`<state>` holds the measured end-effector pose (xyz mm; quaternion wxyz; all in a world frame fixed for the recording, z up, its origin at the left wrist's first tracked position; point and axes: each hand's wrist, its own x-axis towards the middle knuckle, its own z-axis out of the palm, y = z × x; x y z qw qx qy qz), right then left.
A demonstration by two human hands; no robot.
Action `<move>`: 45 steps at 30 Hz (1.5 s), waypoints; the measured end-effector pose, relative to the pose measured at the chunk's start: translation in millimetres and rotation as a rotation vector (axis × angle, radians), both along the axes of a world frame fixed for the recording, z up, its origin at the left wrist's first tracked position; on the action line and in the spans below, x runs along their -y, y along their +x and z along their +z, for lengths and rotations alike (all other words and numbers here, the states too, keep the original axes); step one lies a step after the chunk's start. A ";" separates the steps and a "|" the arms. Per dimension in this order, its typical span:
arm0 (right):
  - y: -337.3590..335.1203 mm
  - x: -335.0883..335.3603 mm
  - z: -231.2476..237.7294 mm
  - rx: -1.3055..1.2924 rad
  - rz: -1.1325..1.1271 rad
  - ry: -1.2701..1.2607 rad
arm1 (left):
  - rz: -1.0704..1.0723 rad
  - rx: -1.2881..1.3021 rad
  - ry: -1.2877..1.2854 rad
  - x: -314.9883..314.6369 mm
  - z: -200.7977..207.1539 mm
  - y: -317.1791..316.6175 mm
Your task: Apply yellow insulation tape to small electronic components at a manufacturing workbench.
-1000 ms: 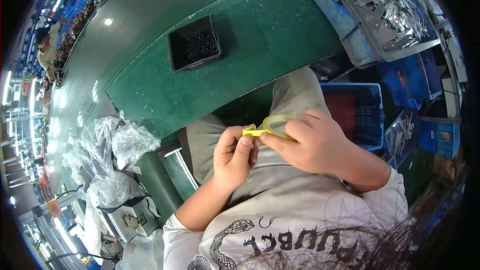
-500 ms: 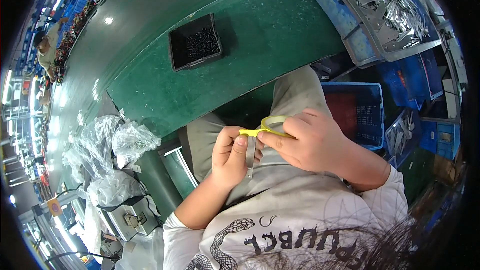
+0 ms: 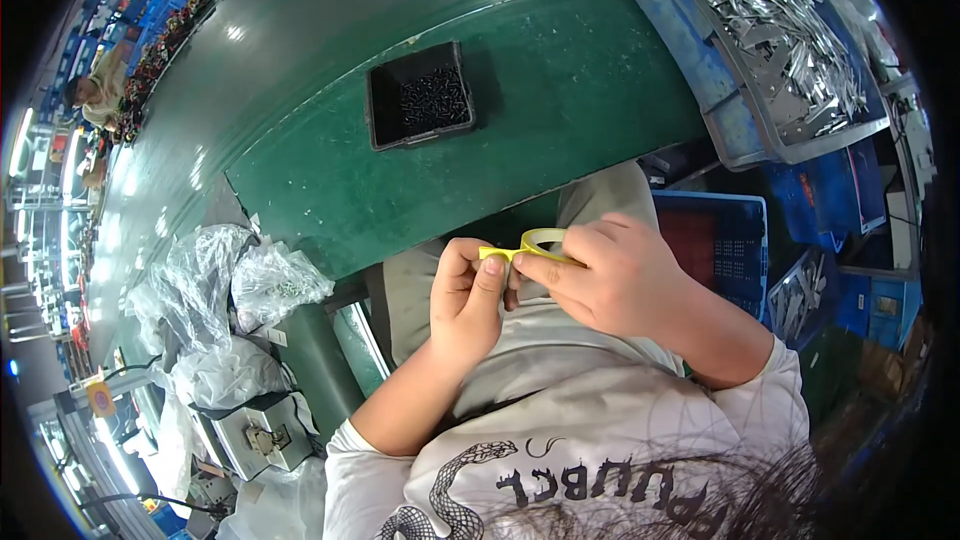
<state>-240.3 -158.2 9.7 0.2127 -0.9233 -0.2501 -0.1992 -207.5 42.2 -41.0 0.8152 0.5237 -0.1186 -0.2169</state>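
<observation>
Over my lap, my right hand [image 3: 622, 275] is closed around a roll of yellow tape [image 3: 545, 237], its ring facing up. A short length of tape runs from the roll to my left hand [image 3: 468, 308], whose thumb and fingers pinch the tape's free end. The narrow metal strip seen in that hand a moment ago is now almost wholly hidden behind the fingers and tape. The two hands are close together, with the right index fingertip near the left thumb.
A black bin [image 3: 418, 95] of small dark parts stands on the green table [image 3: 560, 70]. At upper right, a blue-grey crate [image 3: 690, 50] holds metal pieces. Clear plastic bags [image 3: 270, 285] lie at left, near a metal device [image 3: 265, 437]. A blue basket [image 3: 740, 240] sits at right.
Both hands have turned slightly, and the tape between them now looks bent and twisted. The metal strip that hung below the left fingers has passed out of sight. The view has shifted a little.
</observation>
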 end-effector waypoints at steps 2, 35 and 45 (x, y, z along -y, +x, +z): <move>6.8 -1.5 -1.0 0.013 0.008 0.007 | 0.053 0.027 0.023 2.3 0.4 5.4; 159.0 29.2 5.2 0.019 -0.089 -0.300 | 0.199 0.504 1.015 41.9 52.5 177.1; 166.1 36.6 -5.8 0.046 -0.087 -0.278 | 0.186 0.453 0.939 47.0 34.6 187.9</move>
